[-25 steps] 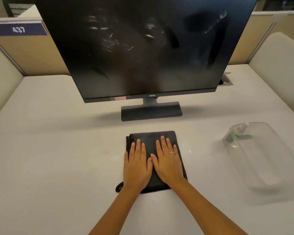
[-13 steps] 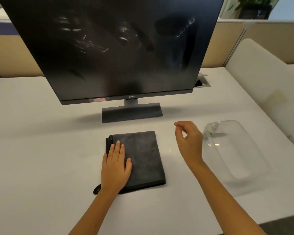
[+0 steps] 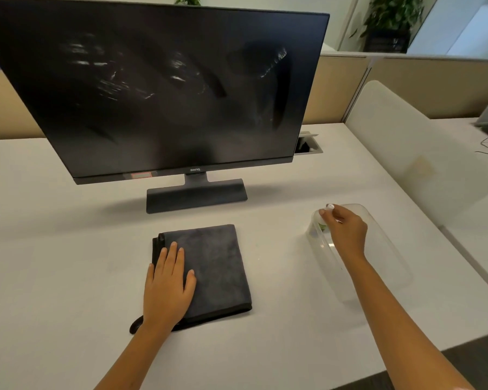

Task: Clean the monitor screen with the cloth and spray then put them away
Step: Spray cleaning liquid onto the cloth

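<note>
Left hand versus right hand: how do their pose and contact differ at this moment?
The left hand lies flat, palm down, fingers extended, on the folded dark cloth. The right hand is raised and curled, fingertips pinching the top of the small spray bottle inside the clear plastic container. Both are bare, over the white desk.

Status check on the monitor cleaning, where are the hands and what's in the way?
Left hand flat on folded cloth. Right hand reaching into clear bin, fingers at spray bottle. Monitor screen smeared. Nothing blocking.
</note>
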### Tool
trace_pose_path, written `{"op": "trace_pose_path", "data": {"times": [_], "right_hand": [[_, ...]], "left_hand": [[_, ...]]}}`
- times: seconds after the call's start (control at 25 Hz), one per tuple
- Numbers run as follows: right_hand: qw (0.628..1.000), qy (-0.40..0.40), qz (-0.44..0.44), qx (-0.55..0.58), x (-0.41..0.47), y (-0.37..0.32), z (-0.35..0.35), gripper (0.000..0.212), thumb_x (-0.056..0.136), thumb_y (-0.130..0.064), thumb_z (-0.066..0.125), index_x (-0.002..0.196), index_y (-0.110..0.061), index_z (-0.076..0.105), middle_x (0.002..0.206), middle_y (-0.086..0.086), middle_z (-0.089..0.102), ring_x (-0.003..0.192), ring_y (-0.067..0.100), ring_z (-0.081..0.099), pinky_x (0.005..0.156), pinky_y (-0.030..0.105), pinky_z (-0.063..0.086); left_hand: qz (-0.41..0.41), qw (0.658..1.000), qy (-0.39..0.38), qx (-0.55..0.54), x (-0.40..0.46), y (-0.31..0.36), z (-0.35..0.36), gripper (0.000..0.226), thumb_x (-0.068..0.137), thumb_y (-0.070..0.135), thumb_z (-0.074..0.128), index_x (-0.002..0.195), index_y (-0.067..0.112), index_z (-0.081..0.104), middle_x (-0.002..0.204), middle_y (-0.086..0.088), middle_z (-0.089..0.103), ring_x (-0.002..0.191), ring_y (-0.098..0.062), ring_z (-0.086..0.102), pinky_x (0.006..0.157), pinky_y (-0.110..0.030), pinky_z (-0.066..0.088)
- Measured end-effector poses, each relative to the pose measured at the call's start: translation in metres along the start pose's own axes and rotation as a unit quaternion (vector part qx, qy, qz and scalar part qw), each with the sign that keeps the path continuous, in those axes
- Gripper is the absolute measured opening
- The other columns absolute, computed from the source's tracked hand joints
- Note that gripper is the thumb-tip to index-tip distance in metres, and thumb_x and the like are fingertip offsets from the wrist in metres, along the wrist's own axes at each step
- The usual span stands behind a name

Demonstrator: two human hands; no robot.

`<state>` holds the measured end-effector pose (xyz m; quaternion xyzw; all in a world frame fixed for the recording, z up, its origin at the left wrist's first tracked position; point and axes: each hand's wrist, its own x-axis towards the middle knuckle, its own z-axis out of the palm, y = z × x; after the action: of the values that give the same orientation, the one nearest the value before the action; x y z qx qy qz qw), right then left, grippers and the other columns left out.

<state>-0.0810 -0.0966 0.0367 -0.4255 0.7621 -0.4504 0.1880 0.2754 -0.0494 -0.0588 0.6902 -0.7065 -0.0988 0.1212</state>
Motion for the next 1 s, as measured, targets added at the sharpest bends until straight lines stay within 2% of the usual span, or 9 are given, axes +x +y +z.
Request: {"op": "trace_pose_path", "data": {"times": [0.08,0.2,0.4,0.48,0.6,0.68,0.8,0.92,1.0], "right_hand": [[1.0,0.022,-0.001,0.0,0.0,-0.003,-0.001,0.027,0.086,-0.028,0.066,0.105,-0.01,0.072,0.098,0.003,0.071,0.089,0.011,0.061,0.068,0.002,0.037],[0.998,0.048,-0.035,-0.002,0.003,-0.016,-0.008,0.025,0.085,-0.025,0.068,0.101,-0.007,0.073,0.093,0.007,0.071,0.076,0.006,0.057,0.064,-0.004,0.036],[0.989,0.085,-0.12,0.027,0.007,-0.057,-0.023,0.028,0.086,-0.031,0.066,0.101,-0.009,0.072,0.088,0.001,0.067,0.077,0.01,0.058,0.063,-0.003,0.039],[0.988,0.075,-0.124,0.057,0.005,-0.075,-0.02,0.027,0.086,-0.033,0.066,0.101,-0.011,0.072,0.087,-0.003,0.066,0.077,0.008,0.058,0.064,0.001,0.043],[0.987,-0.001,-0.029,0.159,-0.002,-0.092,-0.006,0.027,0.084,-0.032,0.069,0.104,-0.014,0.07,0.095,-0.005,0.066,0.088,0.015,0.063,0.075,0.023,0.056],[0.962,-0.088,0.057,0.253,-0.01,-0.096,0.007,0.024,0.082,-0.028,0.071,0.102,-0.013,0.069,0.101,0.002,0.069,0.092,0.02,0.067,0.072,0.03,0.059],[0.937,-0.174,0.118,0.278,-0.026,-0.096,0.03,0.025,0.083,-0.028,0.07,0.102,-0.011,0.068,0.1,0.006,0.069,0.09,0.022,0.067,0.067,0.03,0.059],[0.927,-0.214,0.159,0.263,-0.041,-0.098,0.053,0.029,0.084,-0.033,0.066,0.107,-0.016,0.063,0.1,0.002,0.066,0.088,0.018,0.064,0.06,0.022,0.056],[0.919,-0.234,0.175,0.266,-0.048,-0.098,0.065,0.034,0.085,-0.035,0.064,0.112,-0.014,0.061,0.104,0.003,0.065,0.089,0.019,0.063,0.062,0.022,0.055]], "left_hand": [[0.0,1.0,0.0,-0.002,0.0,0.0,0.0,0.073,0.087,0.053,0.009,0.147,0.014,0.025,0.156,-0.004,0.021,0.144,-0.025,0.016,0.115,-0.045,0.015],[0.0,1.0,0.0,-0.001,0.0,0.0,0.001,0.073,0.087,0.053,0.009,0.147,0.015,0.024,0.156,-0.004,0.021,0.144,-0.025,0.016,0.115,-0.044,0.014],[0.001,1.0,0.003,-0.002,0.0,-0.002,0.003,0.072,0.087,0.053,0.011,0.147,0.016,0.025,0.156,-0.004,0.021,0.144,-0.025,0.017,0.114,-0.043,0.012],[0.002,1.0,0.005,-0.003,0.0,-0.002,0.004,0.071,0.088,0.053,0.012,0.146,0.016,0.026,0.155,-0.004,0.022,0.144,-0.025,0.018,0.113,-0.043,0.012],[0.0,1.0,0.008,-0.004,0.001,-0.002,0.004,0.07,0.088,0.054,0.013,0.146,0.016,0.025,0.155,-0.003,0.022,0.144,-0.025,0.018,0.113,-0.042,0.011],[-0.003,1.0,0.007,-0.005,0.001,-0.003,0.005,0.068,0.09,0.052,0.016,0.147,0.017,0.024,0.156,-0.003,0.021,0.144,-0.024,0.017,0.114,-0.042,0.01],[-0.008,1.0,0.0,0.002,0.001,-0.002,0.006,0.064,0.091,0.048,0.024,0.147,0.017,0.023,0.156,-0.003,0.02,0.144,-0.024,0.016,0.114,-0.042,0.011],[-0.008,1.0,-0.001,0.004,0.001,-0.004,0.006,0.063,0.092,0.048,0.026,0.147,0.018,0.023,0.156,-0.003,0.02,0.144,-0.023,0.016,0.114,-0.041,0.01],[-0.007,1.0,0.0,0.004,0.0,-0.004,0.007,0.063,0.092,0.048,0.025,0.147,0.019,0.022,0.156,-0.002,0.019,0.144,-0.023,0.015,0.114,-0.041,0.01]]}}
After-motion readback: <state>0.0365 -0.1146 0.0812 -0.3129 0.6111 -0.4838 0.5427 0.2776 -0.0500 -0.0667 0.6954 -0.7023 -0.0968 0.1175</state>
